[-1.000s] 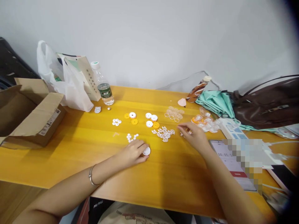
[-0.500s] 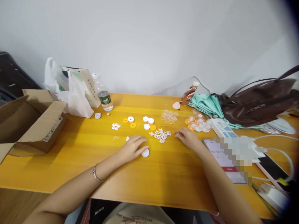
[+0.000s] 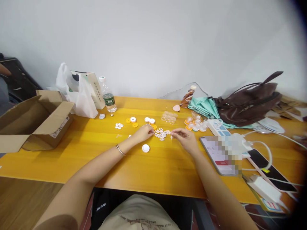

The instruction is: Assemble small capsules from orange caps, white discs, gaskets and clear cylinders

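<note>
My left hand [image 3: 144, 133] is at the left edge of a pile of small white openwork plastic pieces [image 3: 162, 134]. Its fingertips are pinched together, and what lies between them is hidden. At the pile's right edge, my right hand [image 3: 185, 138] has thumb and fingers closed on a small white plastic piece [image 3: 171, 136]. On the table nearer to me lies a round white disc with a raised rim [image 3: 145, 148]. Beyond my left hand sit white discs [image 3: 152, 121] and a yellow disc [image 3: 153, 126], partly covered by the hand.
Clear rings [image 3: 169, 118] and orange-and-clear domed parts [image 3: 194, 123] lie farther back. More yellow discs [image 3: 135, 125] and small white caps [image 3: 119, 126] are at left. A cardboard box [image 3: 45, 127], water bottle [image 3: 109, 99], phone [image 3: 217, 156], power strip [image 3: 216, 127] and brown bag [image 3: 249, 105] stand around.
My left hand has moved forward and right, off the white disc to the pile. My right hand has come left to the pile's edge. The camera view has shifted a little.
</note>
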Demonstrator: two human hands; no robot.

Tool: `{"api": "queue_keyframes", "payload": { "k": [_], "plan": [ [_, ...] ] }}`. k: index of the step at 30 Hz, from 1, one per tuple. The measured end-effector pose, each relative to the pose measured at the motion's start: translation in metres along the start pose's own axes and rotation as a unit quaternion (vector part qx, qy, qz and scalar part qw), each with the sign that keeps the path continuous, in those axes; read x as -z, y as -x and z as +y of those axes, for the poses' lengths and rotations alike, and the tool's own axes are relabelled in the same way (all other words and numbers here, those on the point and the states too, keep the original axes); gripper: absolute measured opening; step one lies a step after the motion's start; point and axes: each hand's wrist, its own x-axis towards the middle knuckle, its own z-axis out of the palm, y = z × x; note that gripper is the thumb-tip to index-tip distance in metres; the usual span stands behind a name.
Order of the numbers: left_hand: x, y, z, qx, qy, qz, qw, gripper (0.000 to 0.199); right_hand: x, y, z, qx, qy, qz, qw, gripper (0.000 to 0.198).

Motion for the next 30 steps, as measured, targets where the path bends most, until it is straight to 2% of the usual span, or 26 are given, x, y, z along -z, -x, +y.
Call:
{"api": "queue_keyframes", "payload": {
  "k": [4, 7, 9, 11, 13, 17, 20, 23, 27, 30],
  "plan": [
    [0.015, 0.015, 0.007, 0.007, 0.038, 0.054, 0.998, 0.009, -0.015, 0.023, -0.013, -0.052, -0.128, 0.022, 0.990, 0.024],
    [0.031, 0.039, 0.019, 0.015, 0.077, 0.090, 0.993, 0.009, -0.029, 0.042, -0.016, -0.086, -0.184, 0.024, 0.979, 0.023],
    [0.039, 0.061, 0.030, 0.028, 0.147, 0.098, 0.984, 0.010, -0.041, 0.056, -0.016, -0.108, -0.214, 0.015, 0.971, 0.023],
    [0.043, 0.085, 0.042, 0.058, 0.296, 0.102, 0.948, 0.013, -0.054, 0.071, -0.017, -0.127, -0.235, 0.001, 0.964, 0.023],
    [0.042, 0.107, 0.053, 0.084, 0.397, 0.112, 0.907, 0.016, -0.068, 0.085, -0.018, -0.142, -0.250, -0.006, 0.958, 0.022],
    [0.029, 0.138, 0.067, 0.102, 0.480, 0.122, 0.863, 0.018, -0.091, 0.102, -0.021, -0.163, -0.276, -0.017, 0.947, 0.021],
    [0.015, 0.151, 0.071, 0.069, 0.484, 0.141, 0.861, 0.027, -0.098, 0.108, -0.028, -0.167, -0.290, -0.036, 0.942, 0.022],
    [0.006, 0.158, 0.073, 0.004, 0.446, 0.194, 0.874, 0.026, -0.099, 0.113, -0.040, -0.159, -0.303, -0.051, 0.938, 0.023],
    [-0.001, 0.164, 0.077, -0.083, 0.363, 0.265, 0.890, 0.013, -0.102, 0.123, -0.055, -0.156, -0.325, -0.063, 0.931, 0.020],
    [-0.006, 0.168, 0.083, -0.102, 0.256, 0.329, 0.903, 0.016, -0.111, 0.129, -0.060, -0.163, -0.347, -0.041, 0.923, 0.017]
  ]
}}
